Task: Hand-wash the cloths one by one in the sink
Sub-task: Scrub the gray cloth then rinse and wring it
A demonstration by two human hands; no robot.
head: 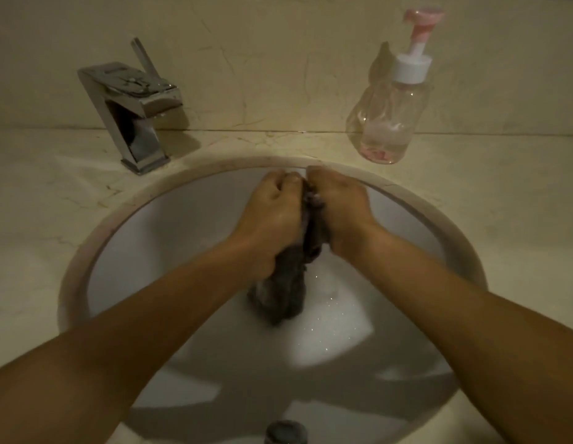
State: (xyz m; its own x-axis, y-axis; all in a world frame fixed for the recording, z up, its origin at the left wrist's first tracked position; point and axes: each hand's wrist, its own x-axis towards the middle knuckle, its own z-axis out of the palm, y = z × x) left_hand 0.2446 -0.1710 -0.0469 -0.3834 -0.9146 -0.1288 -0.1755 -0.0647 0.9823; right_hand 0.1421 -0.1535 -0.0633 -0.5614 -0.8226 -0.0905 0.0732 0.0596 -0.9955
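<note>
A dark, wet cloth hangs bunched between my two hands over the white round sink. My left hand grips the cloth's upper part with curled fingers. My right hand grips the same cloth from the other side, knuckles close to the left hand. The cloth's lower end droops toward the basin, with soapy sparkle on the basin wall beside it. The part of the cloth inside my fists is hidden.
A chrome faucet stands at the back left of the marble counter. A clear pump bottle with pink liquid and a pink top stands at the back right. The drain plug shows at the bottom edge.
</note>
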